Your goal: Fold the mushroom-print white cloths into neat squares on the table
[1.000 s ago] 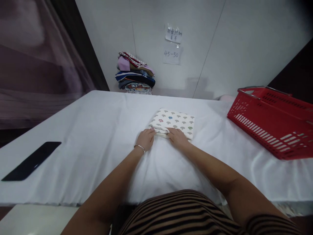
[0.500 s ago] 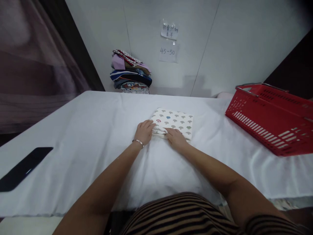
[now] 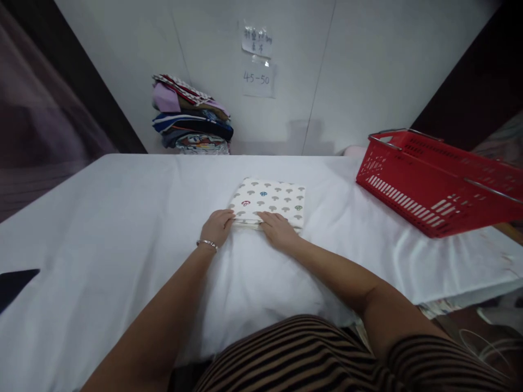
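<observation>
A folded white cloth [image 3: 267, 198] printed with grey mushrooms and a few coloured ones lies on the white-covered table in front of me. My left hand [image 3: 217, 226] is closed on its near left corner, fingertips over the edge and a silver bracelet at the wrist. Along the near edge, right of the middle, my right hand [image 3: 280, 230] grips the cloth with its fingers on top; the thumb is hidden. Between the hands the stacked fold layers show at the front edge.
A red plastic basket [image 3: 429, 185] with metal handles stands at the right. Against the back wall rises a pile of folded fabrics [image 3: 192, 117]. A dark flat object [image 3: 16, 283] lies at the left edge. Handwritten paper signs [image 3: 257, 81] hang on the wall.
The cloth's near edge, bunched between my hands before, now lies flatter and straighter. My view has shifted right, so everything appears further left.
</observation>
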A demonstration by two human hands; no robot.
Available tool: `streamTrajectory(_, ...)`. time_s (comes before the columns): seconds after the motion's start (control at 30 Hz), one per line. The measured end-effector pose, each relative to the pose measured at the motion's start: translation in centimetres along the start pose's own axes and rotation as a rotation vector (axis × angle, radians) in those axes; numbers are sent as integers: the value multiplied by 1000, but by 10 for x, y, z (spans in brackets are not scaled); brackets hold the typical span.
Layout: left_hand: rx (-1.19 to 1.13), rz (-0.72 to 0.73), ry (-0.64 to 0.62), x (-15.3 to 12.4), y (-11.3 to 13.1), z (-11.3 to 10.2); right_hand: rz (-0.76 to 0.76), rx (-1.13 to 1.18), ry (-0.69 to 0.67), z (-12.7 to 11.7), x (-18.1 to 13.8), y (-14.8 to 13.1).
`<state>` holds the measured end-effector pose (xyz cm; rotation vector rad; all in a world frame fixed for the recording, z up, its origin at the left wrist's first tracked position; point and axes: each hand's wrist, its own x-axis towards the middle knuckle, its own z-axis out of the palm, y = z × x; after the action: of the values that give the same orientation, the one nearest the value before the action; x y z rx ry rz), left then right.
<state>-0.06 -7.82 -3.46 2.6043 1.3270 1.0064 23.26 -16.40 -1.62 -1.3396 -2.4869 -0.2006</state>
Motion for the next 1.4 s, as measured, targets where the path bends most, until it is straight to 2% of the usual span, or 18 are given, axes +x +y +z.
streamTrajectory(0.13,17,5,-23,2,1,-1,20,38,-22,-10,-14,4)
streamTrajectory(0.33,-2,-28,-19,1,4,-2,99,29,-6,-30,-61,27)
streamTrajectory(0.47,-14,-44,-22,2,5,-2,194,45,42,-33,-93,40)
streamTrajectory(0.57,-7,-62,-25,5,8,-3,238,88,114,-31,-105,42)
streamTrajectory(0.67,26,-32,15,6,20,-8,247,80,167,-29,-105,39)
streamTrajectory(0.77,56,33,52,2,45,-11,207,47,169,-29,-97,35)
streamTrajectory(0.9,61,188,-85,-5,84,-5,172,11,114,-30,-82,35)
streamTrajectory(1.0,61,264,-160,-7,105,7,179,21,87,-30,-73,41)
streamTrajectory(1.27,104,251,-196,5,119,26,226,258,87,-35,-58,58)
streamTrajectory(1.4,136,218,-195,12,122,29,215,272,109,-34,-57,59)
